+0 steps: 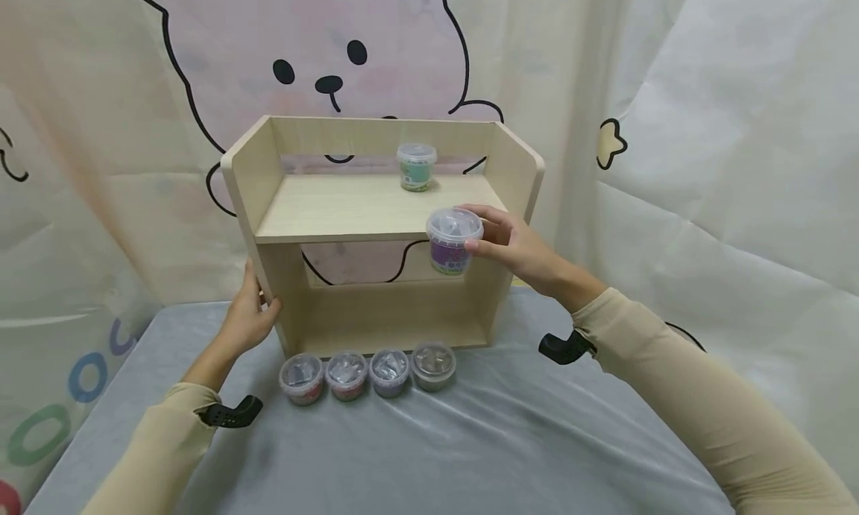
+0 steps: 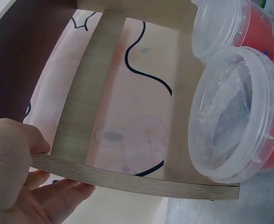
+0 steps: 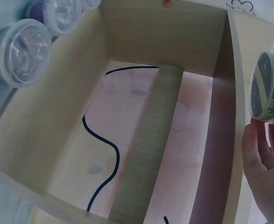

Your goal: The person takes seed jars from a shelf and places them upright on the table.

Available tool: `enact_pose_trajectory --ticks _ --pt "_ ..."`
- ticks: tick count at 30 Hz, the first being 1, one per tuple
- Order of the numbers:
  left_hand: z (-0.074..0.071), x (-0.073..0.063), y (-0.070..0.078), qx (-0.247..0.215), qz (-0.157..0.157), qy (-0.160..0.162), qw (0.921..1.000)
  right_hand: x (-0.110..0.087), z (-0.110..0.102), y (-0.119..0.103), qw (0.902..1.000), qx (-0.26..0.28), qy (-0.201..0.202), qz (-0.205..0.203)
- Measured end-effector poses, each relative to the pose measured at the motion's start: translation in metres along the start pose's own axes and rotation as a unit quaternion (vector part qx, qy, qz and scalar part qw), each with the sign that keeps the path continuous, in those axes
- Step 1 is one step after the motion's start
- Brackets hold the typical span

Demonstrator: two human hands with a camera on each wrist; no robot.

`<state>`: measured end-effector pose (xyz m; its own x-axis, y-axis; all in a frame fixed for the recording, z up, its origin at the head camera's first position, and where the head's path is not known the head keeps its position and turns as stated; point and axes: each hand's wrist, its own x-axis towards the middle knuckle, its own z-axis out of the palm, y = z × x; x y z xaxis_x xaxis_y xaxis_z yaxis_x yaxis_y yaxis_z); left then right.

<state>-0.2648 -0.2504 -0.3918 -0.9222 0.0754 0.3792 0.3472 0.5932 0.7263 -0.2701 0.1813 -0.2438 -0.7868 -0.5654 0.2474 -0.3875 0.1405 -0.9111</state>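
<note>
My right hand grips a small clear-lidded tub with a purple label, held up in front of the upper board's front edge. In the right wrist view the fingers show against the tub. My left hand holds the left side panel of the pale wooden shelf; in the left wrist view, thumb and fingers lie on either side of the panel's edge. On the upper board stands a tub with a green label, back and right of the middle.
Several lidded tubs stand in a row on the grey-blue tablecloth, along the shelf's lower front edge. Behind the shelf hangs a curtain with a cartoon bear. A black band is on each wrist.
</note>
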Motion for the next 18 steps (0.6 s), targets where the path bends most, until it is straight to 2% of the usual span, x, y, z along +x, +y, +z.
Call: enact_pose_trajectory --ticks 11,18 --pt "0.005 0.001 -0.001 0.012 -0.005 0.000 0.9999 -0.019 -0.004 0.029 0.9999 -0.008 0.004 0.008" --pt "0.004 0.001 -0.005 0.007 0.006 0.013 0.9999 -0.024 -0.001 0.055 0.9999 0.003 -0.003 0.014"
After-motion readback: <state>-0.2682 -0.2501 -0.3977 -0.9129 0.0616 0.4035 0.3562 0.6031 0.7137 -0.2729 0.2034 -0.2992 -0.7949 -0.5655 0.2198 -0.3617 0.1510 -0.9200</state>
